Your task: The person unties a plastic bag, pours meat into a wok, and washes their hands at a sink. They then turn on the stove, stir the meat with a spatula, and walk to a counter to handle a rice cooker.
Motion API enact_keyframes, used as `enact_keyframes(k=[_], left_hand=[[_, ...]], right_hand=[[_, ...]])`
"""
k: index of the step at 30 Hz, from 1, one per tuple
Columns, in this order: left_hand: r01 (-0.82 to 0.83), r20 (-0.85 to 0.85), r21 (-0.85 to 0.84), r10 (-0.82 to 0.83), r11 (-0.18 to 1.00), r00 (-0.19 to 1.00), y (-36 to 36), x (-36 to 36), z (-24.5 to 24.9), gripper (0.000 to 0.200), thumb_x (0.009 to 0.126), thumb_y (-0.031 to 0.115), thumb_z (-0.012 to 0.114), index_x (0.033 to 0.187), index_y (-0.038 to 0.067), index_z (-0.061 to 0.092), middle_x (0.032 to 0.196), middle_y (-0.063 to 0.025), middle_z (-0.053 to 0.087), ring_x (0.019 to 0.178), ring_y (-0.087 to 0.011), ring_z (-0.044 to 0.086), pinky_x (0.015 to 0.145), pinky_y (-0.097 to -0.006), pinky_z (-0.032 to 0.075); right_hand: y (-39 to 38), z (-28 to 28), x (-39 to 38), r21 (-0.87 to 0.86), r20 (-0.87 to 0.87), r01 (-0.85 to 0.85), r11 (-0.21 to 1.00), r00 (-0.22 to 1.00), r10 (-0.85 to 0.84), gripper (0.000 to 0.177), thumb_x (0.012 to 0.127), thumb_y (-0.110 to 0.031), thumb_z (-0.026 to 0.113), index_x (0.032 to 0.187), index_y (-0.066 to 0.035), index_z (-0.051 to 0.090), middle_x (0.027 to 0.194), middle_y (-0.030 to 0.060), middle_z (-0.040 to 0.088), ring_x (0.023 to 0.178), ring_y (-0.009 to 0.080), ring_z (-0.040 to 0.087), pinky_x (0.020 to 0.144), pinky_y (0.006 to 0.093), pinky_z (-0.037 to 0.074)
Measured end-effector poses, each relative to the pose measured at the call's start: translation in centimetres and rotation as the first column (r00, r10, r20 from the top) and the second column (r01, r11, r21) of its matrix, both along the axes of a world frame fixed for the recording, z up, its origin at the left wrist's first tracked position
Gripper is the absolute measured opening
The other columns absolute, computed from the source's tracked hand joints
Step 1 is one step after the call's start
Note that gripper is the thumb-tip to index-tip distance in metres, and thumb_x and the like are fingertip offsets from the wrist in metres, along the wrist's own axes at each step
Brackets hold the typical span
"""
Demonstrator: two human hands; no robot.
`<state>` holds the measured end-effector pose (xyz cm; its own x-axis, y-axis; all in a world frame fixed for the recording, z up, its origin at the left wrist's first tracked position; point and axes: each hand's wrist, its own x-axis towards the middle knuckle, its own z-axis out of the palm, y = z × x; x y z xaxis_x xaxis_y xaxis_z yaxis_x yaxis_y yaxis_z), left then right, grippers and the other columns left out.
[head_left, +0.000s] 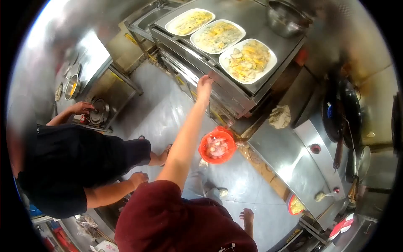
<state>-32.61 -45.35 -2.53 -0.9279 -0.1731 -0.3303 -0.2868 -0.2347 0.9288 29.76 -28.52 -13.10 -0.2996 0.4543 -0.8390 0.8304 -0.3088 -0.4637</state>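
My left hand (205, 86) is stretched out at the front edge of a steel counter (247, 19), its fingers loosely extended with nothing visible in them. Nearest to it are three white oval plates: one plate (272, 69) at the right, a middle plate (242, 31) and a far-left plate (168, 26). Each bears yellow and pale sliced food. Low by my side hangs my right hand (247, 215), fingers slightly apart and holding nothing that I can see. Below my left forearm, near my feet, is a red bucket (203, 148) with pale pinkish pieces in it.
A co-worker in dark clothes (84, 164) stands close on my left, one hand (82, 108) near a lidded pot (100, 112). A metal bowl (287, 19) sits at the counter's back right. Woks (350, 105) and a crumpled cloth (280, 116) are by the stove at right.
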Motion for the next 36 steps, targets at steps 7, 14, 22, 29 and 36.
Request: enact_keyframes(k=[7, 14, 22, 29, 36], left_hand=[[-0.055, 0.29, 0.234, -0.016, 0.971, 0.957, -0.5, -1.6, -0.8, 0.036, 0.073, 0.04, 0.06, 0.091, 0.01, 0.051, 0.07, 0.0037, 0.041, 0.054, -0.0046, 0.037, 0.042, -0.0202, 0.027], [0.014, 0.047, 0.155, -0.022, 0.988, 0.999, -0.2, -2.5, -4.4, 0.027, 0.079, 0.029, 0.052, 0.083, 0.004, 0.061, 0.086, -0.0075, 0.06, 0.084, -0.0202, 0.05, 0.078, -0.0379, 0.037], [-0.297, -0.037, -0.259, 0.298, 0.919, 0.954, 1.1, -0.1, -5.7, 0.027, 0.07, 0.025, 0.063, 0.083, 0.003, 0.055, 0.081, -0.0111, 0.06, 0.079, -0.0251, 0.057, 0.072, -0.0357, 0.044], [-0.011, 0.225, -0.265, 0.073, 0.964, 0.972, -1.6, 6.6, -6.3, 0.033, 0.075, 0.033, 0.055, 0.087, 0.002, 0.059, 0.082, -0.0139, 0.062, 0.08, -0.0265, 0.059, 0.073, -0.0351, 0.045], [0.054, 0.24, -0.317, 0.025, 0.947, 0.971, -4.2, 15.2, -18.8, 0.028, 0.076, 0.027, 0.057, 0.089, 0.003, 0.056, 0.065, -0.0045, 0.052, 0.054, -0.0123, 0.048, 0.046, -0.0261, 0.038]], right_hand=[[-0.2, 0.6, -0.7, 0.025, 0.005, 0.021, 0.999, 1.0, -0.021, 0.024, 0.08, -0.018, 0.048, 0.089, 0.003, 0.054, 0.066, 0.0122, 0.057, 0.045, 0.0189, 0.055, 0.037, 0.0257, 0.043], [-1.6, -1.8, 2.3, -0.144, 0.042, 0.193, 0.971, 0.981, -0.189, 0.023, 0.08, -0.017, 0.045, 0.089, 0.002, 0.053, 0.067, 0.0133, 0.058, 0.043, 0.0216, 0.056, 0.034, 0.0273, 0.043], [1.6, -11.7, 6.3, -0.183, 0.057, 0.018, 0.983, 0.998, -0.007, 0.03, 0.077, -0.022, 0.048, 0.098, 0.0, 0.049, 0.072, 0.0167, 0.058, 0.054, 0.0293, 0.058, 0.045, 0.0378, 0.048], [4.2, -0.9, -3.2, -0.06, -0.135, -0.075, 0.995, 0.989, 0.066, 0.02, 0.08, -0.017, 0.047, 0.089, 0.0, 0.053, 0.065, 0.0115, 0.056, 0.048, 0.0192, 0.056, 0.04, 0.0281, 0.044], [5.7, 2.2, -3.6, 0.14, -0.145, -0.265, 0.954, 0.948, 0.284, 0.02, 0.083, -0.015, 0.046, 0.09, 0.001, 0.054, 0.069, 0.0101, 0.058, 0.05, 0.0164, 0.056, 0.042, 0.0238, 0.043]])
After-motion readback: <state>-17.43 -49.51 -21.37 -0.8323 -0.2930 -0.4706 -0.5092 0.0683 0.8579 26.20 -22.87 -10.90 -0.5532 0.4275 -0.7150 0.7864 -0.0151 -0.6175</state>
